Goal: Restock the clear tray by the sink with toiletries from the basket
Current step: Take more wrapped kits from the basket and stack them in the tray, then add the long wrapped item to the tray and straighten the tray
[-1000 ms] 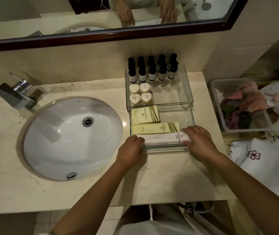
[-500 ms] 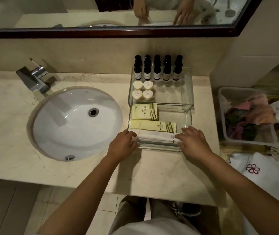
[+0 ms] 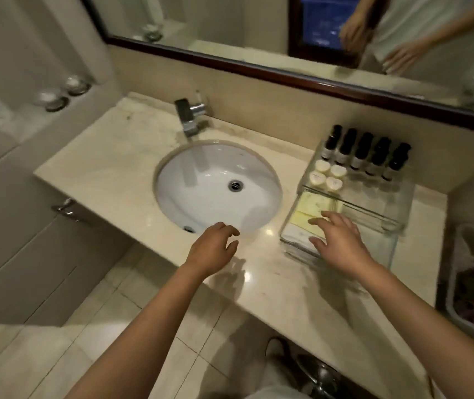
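Head view, looking down at a marble counter (image 3: pixel 109 159), with some motion blur.

The clear tray (image 3: pixel 390 249) sits on the counter to the right of the sink (image 3: pixel 201 197), with its far end near the wall. A row of five dark bottles (image 3: pixel 365 152) stands upright along the far end. Just near of them, on the left side, four pale heart-shaped soaps (image 3: pixel 327 174) are grouped two by two. The near section holds yellow packets (image 3: pixel 312 205) lying flat, and a white packet (image 3: pixel 295 237) lies at the near edge.

The right hand (image 3: pixel 341 244) is over the tray's near section, palm down, with the fingers spread wide and fairly straight, gripping nothing. I cannot tell whether the fingertips touch the packets.

The left hand (image 3: pixel 211 250) hangs over the counter at the sink's near rim, left of the tray and apart from it. Its fingers are loosely curled and hold nothing.

The basket (image 3: pixel 451 298) is at the far right, beyond the end of the counter and partly out of frame. Its contents are dark and too blurred to name.

A chrome faucet (image 3: pixel 190 116) stands at the far side of the sink. The mirror (image 3: pixel 230 27) above it, in a dark frame, reflects both hands.
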